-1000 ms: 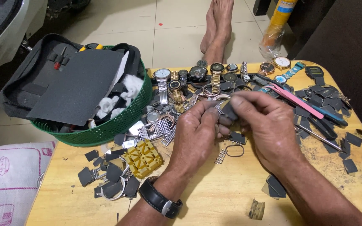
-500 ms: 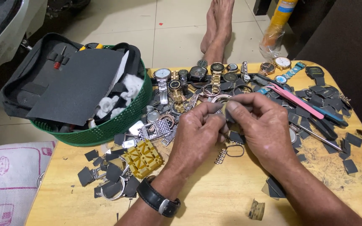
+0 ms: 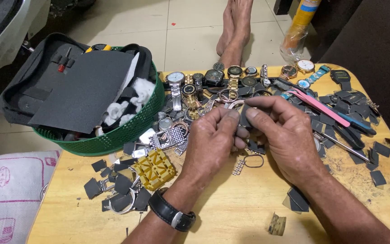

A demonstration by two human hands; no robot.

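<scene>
My left hand [image 3: 211,142] and my right hand [image 3: 285,135] meet over the middle of a wooden table [image 3: 231,212]. Both pinch a small rose-gold watch [image 3: 237,104] between the fingertips; most of it is hidden by my fingers. A black watch with a steel buckle sits on my left wrist [image 3: 171,213]. Just below my hands lie a short metal bracelet piece [image 3: 238,166] and a thin metal ring [image 3: 251,161].
A row of watches [image 3: 213,81] lies behind my hands. A green basket [image 3: 113,138] with a black tool case stands at the left. A yellow plastic holder block [image 3: 154,168], dark paper scraps, a pink tool [image 3: 317,106] and pliers lie around. Someone's bare feet [image 3: 235,27] rest beyond the table.
My hands have shifted slightly and turned the small watch between the fingertips. Nothing else on the table has moved.
</scene>
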